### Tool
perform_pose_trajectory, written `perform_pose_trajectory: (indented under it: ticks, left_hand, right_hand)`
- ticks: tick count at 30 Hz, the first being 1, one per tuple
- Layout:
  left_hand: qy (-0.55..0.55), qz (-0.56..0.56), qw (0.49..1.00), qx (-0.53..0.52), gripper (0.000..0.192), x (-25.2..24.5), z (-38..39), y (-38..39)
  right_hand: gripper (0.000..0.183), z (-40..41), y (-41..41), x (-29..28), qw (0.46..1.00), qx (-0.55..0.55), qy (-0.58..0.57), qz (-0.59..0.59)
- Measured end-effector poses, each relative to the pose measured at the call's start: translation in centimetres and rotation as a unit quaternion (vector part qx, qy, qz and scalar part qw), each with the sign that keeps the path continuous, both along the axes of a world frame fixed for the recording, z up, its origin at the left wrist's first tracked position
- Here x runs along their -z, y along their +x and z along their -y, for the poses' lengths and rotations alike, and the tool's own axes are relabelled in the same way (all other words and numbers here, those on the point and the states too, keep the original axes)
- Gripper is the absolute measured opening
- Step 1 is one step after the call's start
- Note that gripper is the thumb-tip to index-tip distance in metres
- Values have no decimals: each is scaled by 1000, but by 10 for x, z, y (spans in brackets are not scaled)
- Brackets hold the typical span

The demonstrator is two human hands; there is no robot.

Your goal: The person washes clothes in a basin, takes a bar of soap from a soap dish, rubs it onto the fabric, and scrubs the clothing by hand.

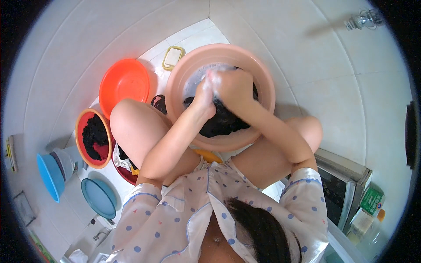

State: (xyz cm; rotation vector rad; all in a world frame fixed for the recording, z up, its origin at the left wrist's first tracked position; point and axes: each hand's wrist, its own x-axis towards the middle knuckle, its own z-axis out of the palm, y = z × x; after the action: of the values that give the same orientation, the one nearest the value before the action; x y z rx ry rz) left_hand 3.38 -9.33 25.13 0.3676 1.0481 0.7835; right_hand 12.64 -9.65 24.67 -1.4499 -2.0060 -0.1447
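Note:
A pink plastic basin (220, 48) stands between my knees, with foamy water (194, 83) and wet black cloth (223, 121) in it. My left hand (206, 90) and my right hand (235, 85) meet above the water, their fingers curled and covered in white suds. Black cloth runs up between the wrists and shows beside the right fist, so both hands appear closed on it. Foam and the fingers themselves hide the exact grip.
White bar soap (172, 57) lies in a yellow dish behind the basin. To the left are an orange basin (126, 79), a red basin (77, 138) of dark cloth, and blue basins (49, 177). A green box (372, 200) and bottles stand at right.

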Motion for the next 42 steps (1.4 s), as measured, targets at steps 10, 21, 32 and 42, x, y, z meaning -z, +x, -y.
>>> perform_pose_trajectory:
  ticks: [10,21,32,42]
  left_hand:
    - [118,53,989,-72,26,-14,-23,-4]
    - [477,-348,807,-11,35,-19,-34,-24]
    - [157,-2,985,-67,23,12,-14,8]
    - [56,20,997,-39,38,0,-9,15]
  right_hand:
    - [32,-30,50,-18,931,91,-340,-96]
    - [41,-28,50,-34,941,-29,-277,-195]
    - [25,5,8,-1,990,27,-126,-64]
    - [16,-5,13,-1,985,78,-149,-22]
